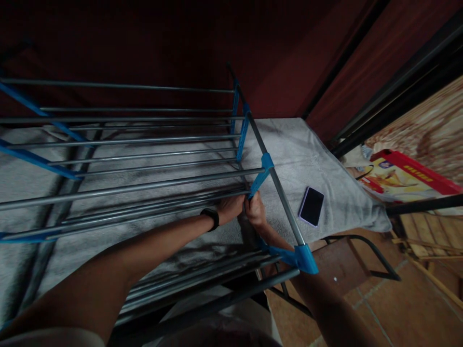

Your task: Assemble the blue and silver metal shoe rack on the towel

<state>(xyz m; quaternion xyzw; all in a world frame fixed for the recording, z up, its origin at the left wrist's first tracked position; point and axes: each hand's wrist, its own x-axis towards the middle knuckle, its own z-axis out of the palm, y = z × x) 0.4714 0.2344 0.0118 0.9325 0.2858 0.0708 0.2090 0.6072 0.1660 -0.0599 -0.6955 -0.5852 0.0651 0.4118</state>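
A rack of grey metal tubes (144,184) with blue plastic brackets (266,163) lies across a grey cloth. My left hand (231,208), with a dark band on the wrist, is closed around the end of a metal tube beside a bracket. My right hand (256,211) comes up under the near right side of the frame. Its fingers are closed on the lower end of the same blue bracket, right beside my left hand. The fingertips and the joint between them are partly hidden. Close to me, a blue corner piece (306,259) joins the end tubes.
A phone with a purple edge (311,206) lies on the grey cloth (289,140) to the right. Beyond it are a red and yellow box (408,176) and a wooden slatted piece (428,233). A dark metal-framed chair (361,260) stands on the tiled floor. A dark red wall rises behind.
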